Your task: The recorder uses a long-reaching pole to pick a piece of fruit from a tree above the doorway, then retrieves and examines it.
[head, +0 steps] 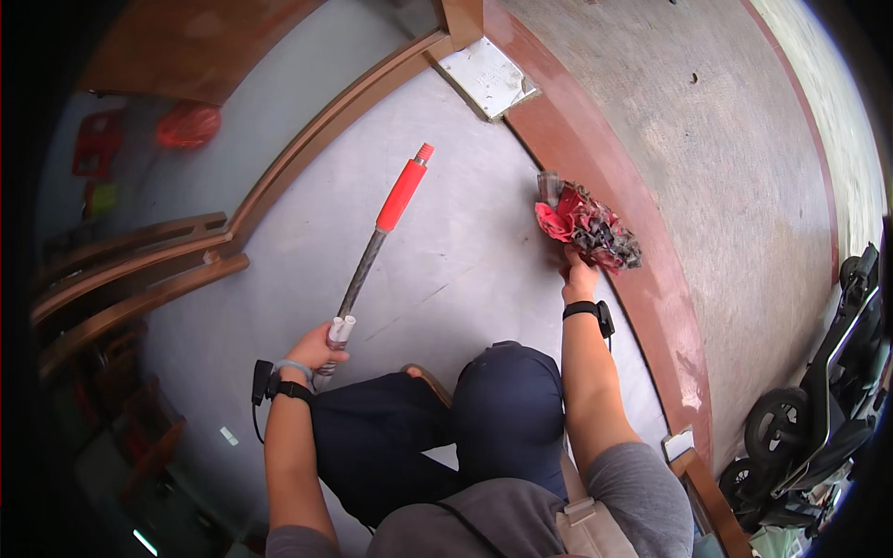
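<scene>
My left hand [318, 348] grips a metal pole [362, 273] together with white tubes [342, 328] wrapped in tape. The pole slants up and to the right, with a red plastic sleeve [402, 195] and a red threaded tip [424, 152] at its far end. At arm's length, my right hand [580, 275] holds a bunched, dirty mass of red, grey and dark cloth strips [589, 227]. This bundle hangs over the edge between the pale floor and the reddish-brown threshold. The pole and the cloth are apart.
A brown-framed glass door [335, 115] stands at upper left, with a red plastic bag [188, 125] seen through it. A metal plate [486, 77] lies at the threshold [614, 146]. At right, a folded wheeled stroller or scooter [813, 411] rests on the outer ground.
</scene>
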The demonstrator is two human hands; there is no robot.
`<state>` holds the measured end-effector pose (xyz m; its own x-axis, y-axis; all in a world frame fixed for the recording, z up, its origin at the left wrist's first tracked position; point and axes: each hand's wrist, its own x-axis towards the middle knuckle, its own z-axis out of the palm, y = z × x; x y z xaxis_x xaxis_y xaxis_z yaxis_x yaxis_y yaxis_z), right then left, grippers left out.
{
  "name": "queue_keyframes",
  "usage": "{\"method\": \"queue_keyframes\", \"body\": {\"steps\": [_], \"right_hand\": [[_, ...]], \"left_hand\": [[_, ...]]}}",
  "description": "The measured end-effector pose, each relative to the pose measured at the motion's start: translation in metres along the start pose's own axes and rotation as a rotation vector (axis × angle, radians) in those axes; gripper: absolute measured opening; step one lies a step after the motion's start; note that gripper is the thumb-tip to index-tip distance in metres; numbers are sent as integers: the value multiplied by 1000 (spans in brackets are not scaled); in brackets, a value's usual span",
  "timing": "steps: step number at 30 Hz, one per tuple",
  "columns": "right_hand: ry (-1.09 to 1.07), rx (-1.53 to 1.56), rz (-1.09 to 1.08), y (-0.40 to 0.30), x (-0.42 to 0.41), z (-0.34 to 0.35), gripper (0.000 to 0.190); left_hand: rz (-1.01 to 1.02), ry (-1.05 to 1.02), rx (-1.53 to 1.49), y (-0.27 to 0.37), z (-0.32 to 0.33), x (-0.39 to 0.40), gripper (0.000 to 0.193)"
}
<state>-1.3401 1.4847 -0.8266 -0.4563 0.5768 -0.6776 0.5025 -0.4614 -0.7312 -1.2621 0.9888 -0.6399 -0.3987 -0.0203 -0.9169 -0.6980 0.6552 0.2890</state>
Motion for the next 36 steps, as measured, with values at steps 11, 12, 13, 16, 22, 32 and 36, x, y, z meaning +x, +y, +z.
{"method": "queue_keyframes", "body": {"steps": [11, 12, 13, 16, 22, 32, 36], "right_hand": [[-510, 477, 328, -135, -88, 73, 20], [-535, 470, 327, -151, -118, 87, 20], [-618, 518, 319, -167, -150, 98, 22], [-873, 598, 281, -209, -217, 124, 27], [-1068, 539, 94, -323, -357, 135, 27], [-1183, 472, -44, -459, -463, 88, 27], [-1183, 499, -98, -484, -483, 71, 26]], "left_hand": [[106, 112, 107, 14, -10, -73, 53], [83, 113, 145, 18, -14, -92, 52], [110, 138, 206, 13, -14, -111, 53], [185, 185, 257, 28, -16, -164, 53], [184, 158, 232, 46, 5, -289, 49], [340, 354, 208, 115, -5, -420, 45], [343, 341, 243, 124, -2, -440, 42]]}}
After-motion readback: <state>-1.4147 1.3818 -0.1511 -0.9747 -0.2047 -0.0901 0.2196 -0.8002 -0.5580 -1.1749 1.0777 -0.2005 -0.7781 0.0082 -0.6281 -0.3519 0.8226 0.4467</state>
